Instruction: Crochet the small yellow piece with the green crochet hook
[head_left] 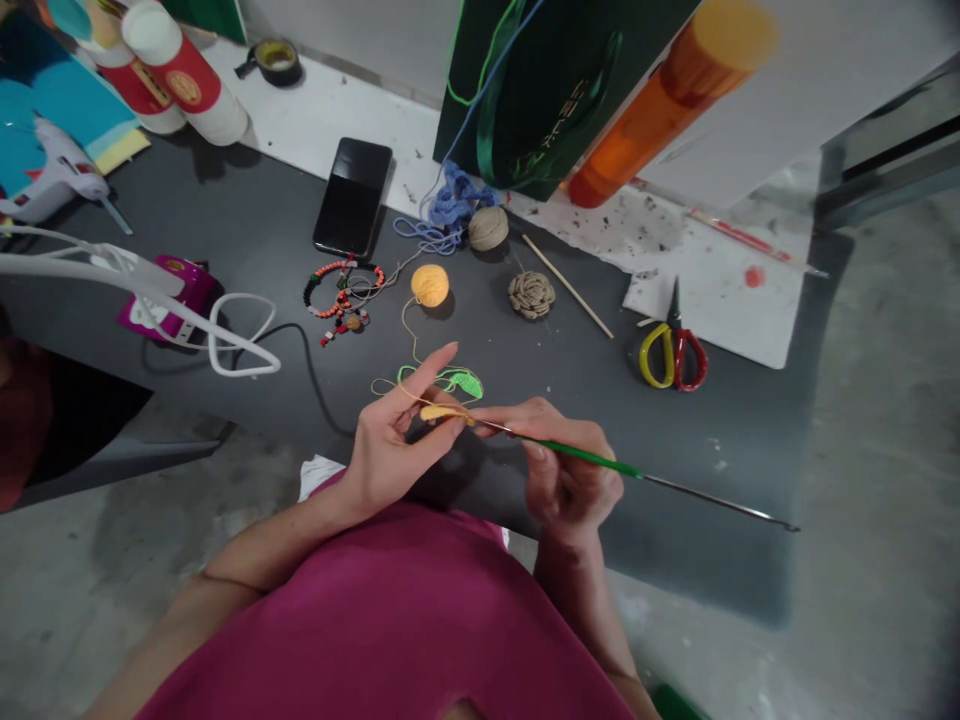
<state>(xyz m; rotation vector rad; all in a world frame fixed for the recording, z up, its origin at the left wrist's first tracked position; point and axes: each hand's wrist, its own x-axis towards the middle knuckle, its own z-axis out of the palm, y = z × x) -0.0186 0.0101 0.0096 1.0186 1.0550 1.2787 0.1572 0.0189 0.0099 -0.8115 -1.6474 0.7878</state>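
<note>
My left hand (pixel 397 435) pinches a small piece of yellow crochet work (pixel 442 412), with yellow yarn running over the raised index finger. My right hand (pixel 574 465) is closed around the green grip of a crochet hook (pixel 592 456). One tip of the hook meets the yellow piece; the other, bare metal end points out to the right. From the left hand the yarn leads back to a yellow yarn ball (pixel 430 287). A bright green crocheted leaf shape (pixel 466 383) with loose green yarn lies just behind the fingers.
Behind lie a beige yarn ball (pixel 488 228), a crocheted rosette (pixel 532 295), blue yarn (pixel 454 205), a wooden stick (pixel 568 286), a bead bracelet (pixel 341 290) and a phone (pixel 352 197). Scissors (pixel 675 345) rest at right. A purple power block (pixel 172 300) and glue gun (pixel 64 180) are left.
</note>
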